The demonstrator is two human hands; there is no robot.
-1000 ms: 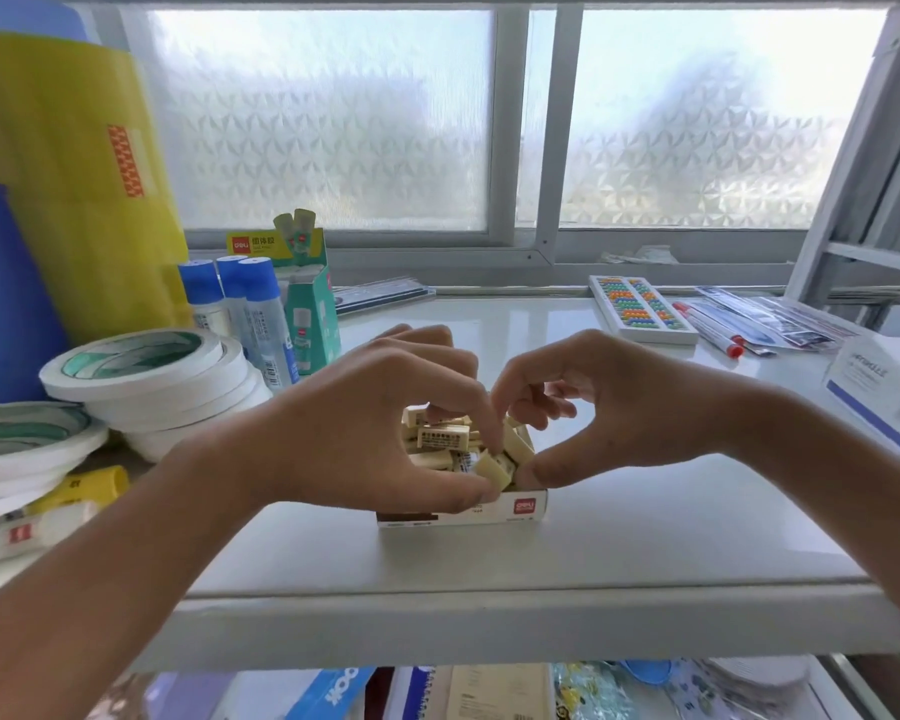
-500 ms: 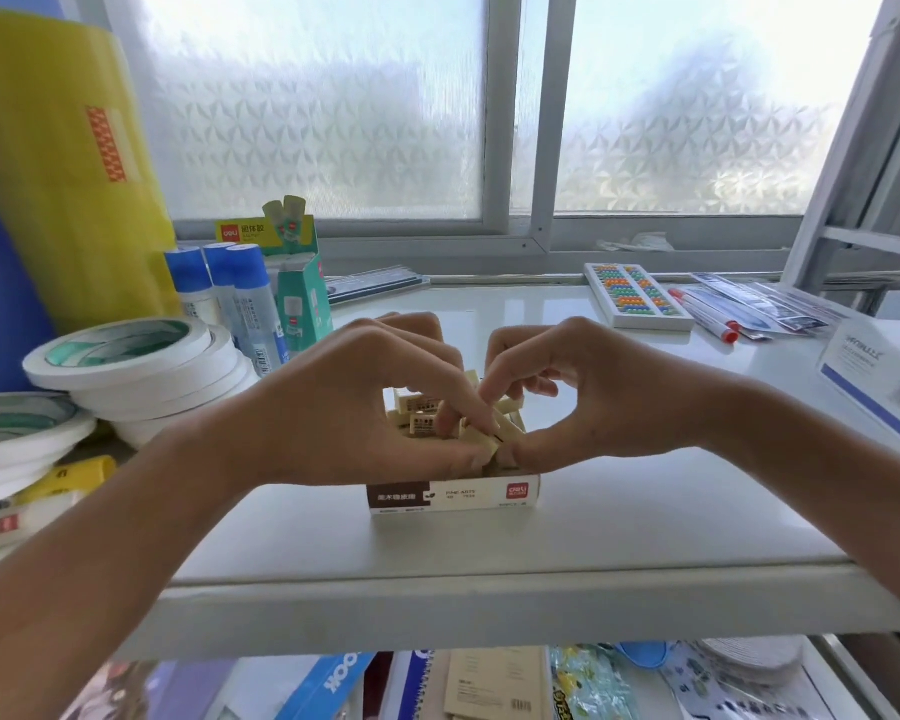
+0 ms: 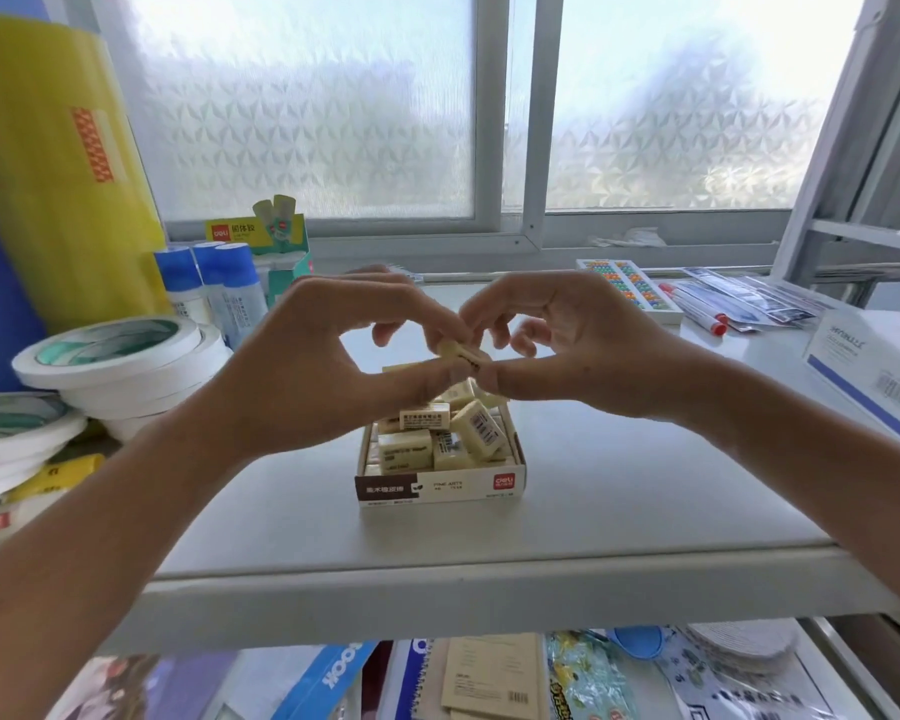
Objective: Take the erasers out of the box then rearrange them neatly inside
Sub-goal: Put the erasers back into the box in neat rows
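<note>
White shelf (image 3: 619, 491) carries the box (image 3: 440, 488) of jumbled cream erasers (image 3: 440, 433); my left hand (image 3: 313, 371) and right hand (image 3: 583, 350) pinch perhaps two erasers above it, tape rolls (image 3: 115, 366) stacked leftward.

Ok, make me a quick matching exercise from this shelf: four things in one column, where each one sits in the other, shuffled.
Things:
1. eraser box
2. tape rolls
3. glue sticks
4. bead tray

Places:
A. far right, near the window
B. shelf centre, below both hands
C. left edge, stacked
D. behind the tape, upright

Pairs: 1-B, 2-C, 3-D, 4-A
</note>
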